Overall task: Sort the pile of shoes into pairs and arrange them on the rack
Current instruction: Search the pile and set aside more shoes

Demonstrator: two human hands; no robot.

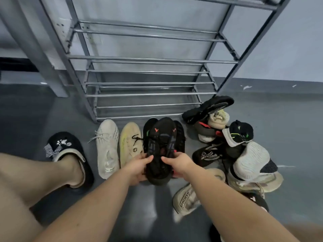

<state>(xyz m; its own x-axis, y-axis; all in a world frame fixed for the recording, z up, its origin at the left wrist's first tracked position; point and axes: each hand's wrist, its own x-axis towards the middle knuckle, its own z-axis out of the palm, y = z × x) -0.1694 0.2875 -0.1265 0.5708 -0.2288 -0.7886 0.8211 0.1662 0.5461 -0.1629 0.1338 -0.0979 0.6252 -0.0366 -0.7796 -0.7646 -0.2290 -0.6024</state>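
Note:
A black knit sneaker (161,147) with red marks at its toe is held low over the floor, toe pointing at the rack. My left hand (138,165) grips its heel from the left and my right hand (178,164) grips it from the right. Under and beside it lie two more black shoes (180,137). Left of them a white sneaker (106,147) and a beige sneaker (129,142) lie side by side. The grey metal rack (150,94) stands behind with bare shelves. A pile of mixed shoes (232,147) sits to the right.
My left foot in a black slipper (66,151) with a bow rests on the floor at the left. A beige shoe (187,198) lies near my right forearm. A grey post (43,55) stands left of the rack. The floor is grey and glossy.

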